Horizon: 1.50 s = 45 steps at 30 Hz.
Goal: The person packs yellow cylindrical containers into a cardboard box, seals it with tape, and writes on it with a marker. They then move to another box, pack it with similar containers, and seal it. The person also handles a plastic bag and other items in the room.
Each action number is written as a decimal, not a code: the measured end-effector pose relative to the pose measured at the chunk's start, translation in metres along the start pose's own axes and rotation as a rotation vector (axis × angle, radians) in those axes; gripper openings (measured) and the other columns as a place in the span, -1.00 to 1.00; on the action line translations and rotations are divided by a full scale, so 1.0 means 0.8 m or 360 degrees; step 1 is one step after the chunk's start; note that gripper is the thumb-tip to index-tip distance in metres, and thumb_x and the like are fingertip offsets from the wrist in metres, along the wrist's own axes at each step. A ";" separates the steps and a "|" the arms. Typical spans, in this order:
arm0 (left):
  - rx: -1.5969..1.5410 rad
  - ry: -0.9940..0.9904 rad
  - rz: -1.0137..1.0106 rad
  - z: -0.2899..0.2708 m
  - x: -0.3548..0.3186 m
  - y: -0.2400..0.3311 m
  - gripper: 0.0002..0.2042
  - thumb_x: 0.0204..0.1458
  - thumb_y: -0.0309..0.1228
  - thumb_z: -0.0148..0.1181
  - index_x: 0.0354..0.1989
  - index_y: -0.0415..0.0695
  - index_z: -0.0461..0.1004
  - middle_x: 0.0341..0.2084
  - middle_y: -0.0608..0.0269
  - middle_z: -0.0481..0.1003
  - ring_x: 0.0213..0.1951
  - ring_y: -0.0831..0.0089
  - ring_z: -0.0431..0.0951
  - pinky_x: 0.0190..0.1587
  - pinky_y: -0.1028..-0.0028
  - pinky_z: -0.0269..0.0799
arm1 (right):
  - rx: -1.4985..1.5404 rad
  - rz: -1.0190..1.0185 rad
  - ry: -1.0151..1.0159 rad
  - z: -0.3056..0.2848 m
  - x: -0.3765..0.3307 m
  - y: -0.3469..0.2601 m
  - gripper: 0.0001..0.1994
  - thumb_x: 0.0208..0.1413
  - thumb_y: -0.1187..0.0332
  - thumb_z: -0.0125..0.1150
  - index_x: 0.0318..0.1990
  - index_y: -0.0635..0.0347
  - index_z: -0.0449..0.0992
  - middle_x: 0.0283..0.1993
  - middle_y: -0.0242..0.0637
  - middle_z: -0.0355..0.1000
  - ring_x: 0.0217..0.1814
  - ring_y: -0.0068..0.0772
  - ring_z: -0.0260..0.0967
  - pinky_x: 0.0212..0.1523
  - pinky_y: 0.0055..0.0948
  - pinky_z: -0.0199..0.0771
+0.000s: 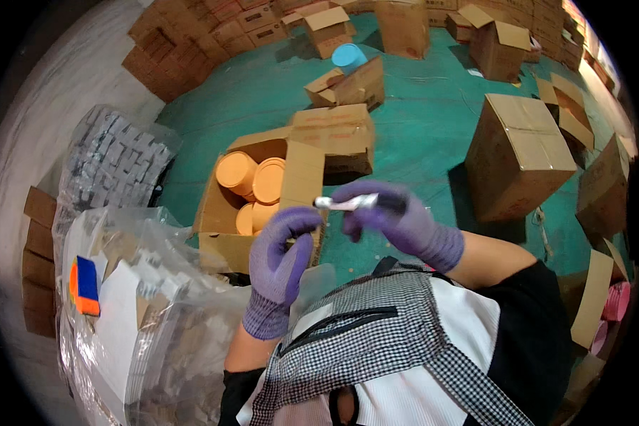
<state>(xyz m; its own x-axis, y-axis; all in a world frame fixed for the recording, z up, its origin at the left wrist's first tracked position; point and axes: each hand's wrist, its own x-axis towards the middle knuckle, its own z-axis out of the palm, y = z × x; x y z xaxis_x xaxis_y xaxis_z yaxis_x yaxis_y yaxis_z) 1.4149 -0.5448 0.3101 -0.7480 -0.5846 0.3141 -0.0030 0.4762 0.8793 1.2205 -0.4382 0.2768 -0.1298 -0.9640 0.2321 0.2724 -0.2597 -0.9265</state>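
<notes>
A white marker pen point(349, 203) with dark ends is pinched in my gloved right hand point(397, 216), held level in front of my chest. The pen's left tip points toward my gloved left hand point(280, 248), close to its fingertips. That left hand is half curled, thumb and fingers apart, with nothing visible between them. Beyond it stands an open cardboard box point(302, 181) holding several orange round tubs point(236, 170) with lids. Both gloves are purple knit, and the right one is slightly blurred.
Plastic-wrapped stacks point(170, 305) stand at left, with a blue and orange item point(85, 285) on top. A closed carton point(522, 156) stands at right. Behind the tubs are another carton point(337, 135) and an open box with a blue tub point(348, 57). Stacked cartons line the back.
</notes>
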 end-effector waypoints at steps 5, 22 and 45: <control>0.0201 -0.0506 0.0039 0.123 0.087 0.028 -0.59 -0.11 -0.50 0.27 0.00 -0.25 0.46 -0.22 0.23 0.53 -0.24 0.50 0.53 -0.11 0.48 0.44 | 0.0916 -0.0194 -0.0004 -0.119 -0.069 -0.017 -0.63 0.28 0.25 -0.03 0.10 0.34 0.38 -0.33 -0.11 0.47 -0.40 -0.32 0.40 -0.34 -0.39 0.40; 0.0444 -0.1956 -0.0101 0.601 0.327 -0.045 -0.68 0.06 -0.17 0.24 -0.32 -0.24 0.50 -0.54 0.11 0.46 -0.46 0.33 0.48 -0.34 0.35 0.40 | -0.1725 0.0119 0.1526 -0.487 -0.263 -0.004 -0.50 -0.11 0.30 0.29 0.08 0.11 0.45 -0.29 -0.10 0.47 -0.25 -0.05 0.46 -0.22 -0.20 0.46; 0.0236 -0.4027 -0.0555 0.927 0.521 -0.191 -0.65 0.24 -0.17 -0.01 -0.43 -0.21 0.45 -0.55 0.19 0.46 -0.48 0.30 0.48 -0.38 0.38 0.38 | 0.0304 -0.0577 0.3238 -0.543 -0.317 0.157 -0.65 0.27 0.19 -0.02 -0.01 0.28 0.48 -0.37 -0.27 0.48 -0.33 -0.46 0.43 -0.32 -0.48 0.39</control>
<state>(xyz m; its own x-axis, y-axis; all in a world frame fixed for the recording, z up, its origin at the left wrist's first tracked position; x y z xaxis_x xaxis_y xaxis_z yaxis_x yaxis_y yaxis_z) 0.6113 -0.3742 0.0415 0.2683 0.7469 -0.6084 -0.1656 0.6579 0.7346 0.8736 -0.2016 -0.0267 -0.7850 0.5091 -0.3529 0.0542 -0.5111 -0.8578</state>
